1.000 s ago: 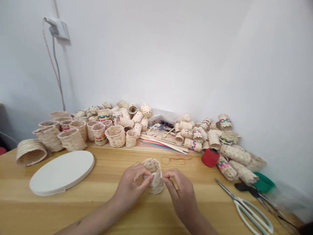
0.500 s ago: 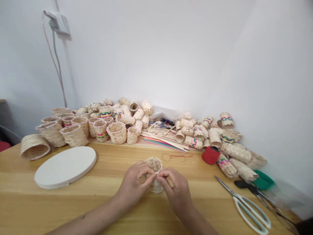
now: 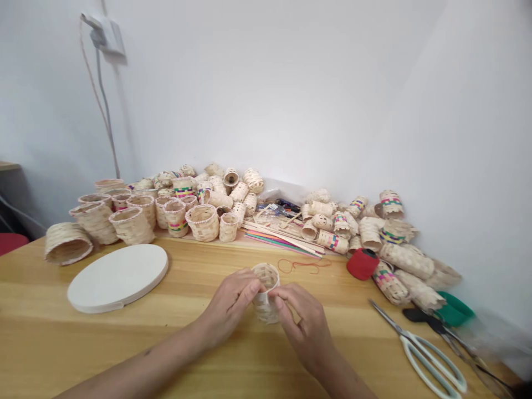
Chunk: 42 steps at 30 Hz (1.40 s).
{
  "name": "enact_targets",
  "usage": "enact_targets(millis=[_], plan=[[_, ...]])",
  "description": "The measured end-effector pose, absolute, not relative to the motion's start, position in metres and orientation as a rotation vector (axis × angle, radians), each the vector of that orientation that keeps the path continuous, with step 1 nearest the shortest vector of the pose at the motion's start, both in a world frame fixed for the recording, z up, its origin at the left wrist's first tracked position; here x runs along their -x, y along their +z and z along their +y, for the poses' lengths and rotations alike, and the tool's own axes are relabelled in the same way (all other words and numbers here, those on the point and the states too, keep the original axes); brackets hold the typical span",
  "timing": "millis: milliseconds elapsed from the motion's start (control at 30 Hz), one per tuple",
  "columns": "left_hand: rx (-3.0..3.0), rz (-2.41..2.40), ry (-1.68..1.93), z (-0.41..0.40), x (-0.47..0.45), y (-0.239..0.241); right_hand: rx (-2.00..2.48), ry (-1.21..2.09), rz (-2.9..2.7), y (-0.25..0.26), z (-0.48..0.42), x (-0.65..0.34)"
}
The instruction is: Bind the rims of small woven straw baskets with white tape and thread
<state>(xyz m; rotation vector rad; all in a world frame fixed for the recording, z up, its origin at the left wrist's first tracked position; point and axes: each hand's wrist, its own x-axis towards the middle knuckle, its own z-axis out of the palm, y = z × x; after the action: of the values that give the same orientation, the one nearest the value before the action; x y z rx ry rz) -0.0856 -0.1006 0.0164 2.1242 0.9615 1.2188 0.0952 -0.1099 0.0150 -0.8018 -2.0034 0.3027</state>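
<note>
A small pale woven basket (image 3: 266, 275) stands upright on the wooden table (image 3: 124, 343), held between both my hands. My left hand (image 3: 231, 306) has its fingers closed on the basket's left side near the rim. My right hand (image 3: 302, 325) grips the right side, fingers curled against the weave. The lower half of the basket is hidden behind my fingers.
A white oval board (image 3: 117, 277) lies at the left. Several woven baskets (image 3: 124, 219) and small woven tubes (image 3: 374, 233) are heaped along the wall, with coloured strips (image 3: 282, 243). A red thread spool (image 3: 362, 263), a red thread loop (image 3: 303, 265), white-handled scissors (image 3: 428, 360) and a green object (image 3: 455, 311) lie at right.
The view has shifted slightly, so the table things sit further right and higher. My hands have closed in tighter on the basket, which now stands more upright.
</note>
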Motion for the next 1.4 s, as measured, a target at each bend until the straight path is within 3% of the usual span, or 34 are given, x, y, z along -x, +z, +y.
enact_targets(millis=[600,1000,1400], plan=[[-2.038,0.995,1.278,-0.098,0.079,0.014,0.709,0.239,-2.062,0.013,-0.109,-0.098],[-2.341,0.850,1.077,-0.101,0.083,0.039,0.664,-0.077,-2.088,0.027,-0.097,-0.122],[-2.584,0.686,0.986,-0.113,0.089,0.038,0.537,0.165,-2.238,0.010,-0.104,-0.115]])
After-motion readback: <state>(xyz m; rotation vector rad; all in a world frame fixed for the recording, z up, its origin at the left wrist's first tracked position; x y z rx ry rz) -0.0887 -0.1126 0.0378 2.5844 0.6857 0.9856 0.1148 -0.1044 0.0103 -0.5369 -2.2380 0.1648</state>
